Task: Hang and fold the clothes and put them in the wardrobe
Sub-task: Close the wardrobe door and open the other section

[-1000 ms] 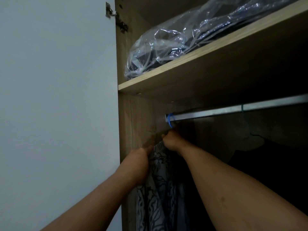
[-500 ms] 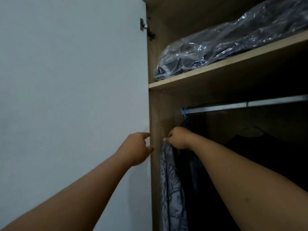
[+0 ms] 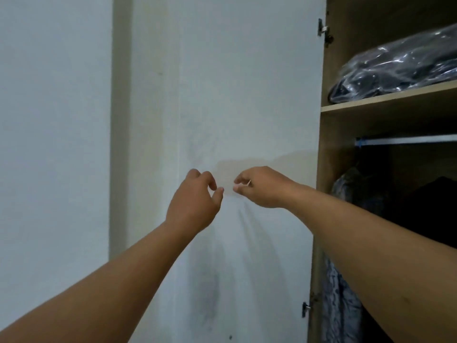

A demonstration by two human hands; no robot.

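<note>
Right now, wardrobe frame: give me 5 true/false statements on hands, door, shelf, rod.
1. Both hands are empty. True: the left hand and right hand hold nothing, fingers loosely curled.
2. The hands are inside the wardrobe. False: they are in front of the open white door, left of the opening.
3. A plastic-wrapped bundle lies on the shelf. True.
4. The rod is bare. False: a patterned garment and dark clothes hang below it.
5. The rod sits above the shelf. False: it runs below it.
</note>
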